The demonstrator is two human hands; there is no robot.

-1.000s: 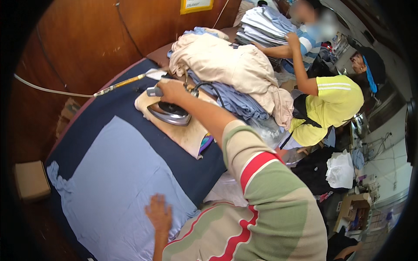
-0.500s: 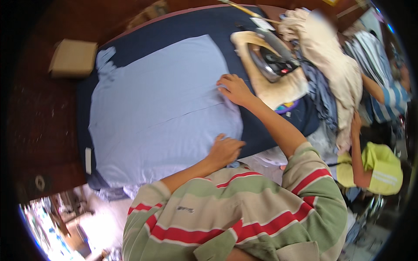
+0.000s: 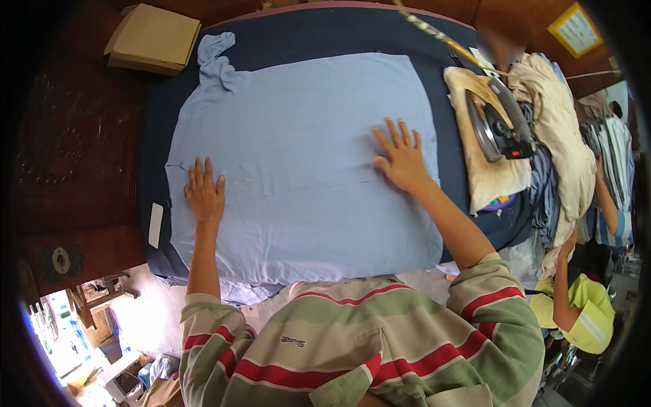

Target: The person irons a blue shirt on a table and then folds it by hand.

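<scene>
A light blue garment (image 3: 305, 122) lies spread on a table covered with dark navy cloth (image 3: 325, 34). Its body is mostly flat, with light wrinkles along the near side and a bunched part (image 3: 215, 64) at the far left. Near the garment's left edge, my left hand (image 3: 205, 193) rests palm down with fingers extended. My right hand (image 3: 403, 159) is on the right part of the fabric, fingers spread and slightly blurred. Neither hand holds anything. Right of the garment, an iron (image 3: 498, 122) sits on a stained cream pad (image 3: 488, 183), out of my hands.
A cardboard box (image 3: 154, 37) stands at the far left corner. A white strip (image 3: 156, 225) lies at the table's left edge. Cream cloth (image 3: 553, 136) and blue clothes are heaped beyond the iron. At the right are other people, one in a yellow-green top (image 3: 590, 319).
My left hand has moved left from the near edge to the garment's left side. My right hand has moved from its right edge onto the fabric, fingers now spread. The view has shifted.
</scene>
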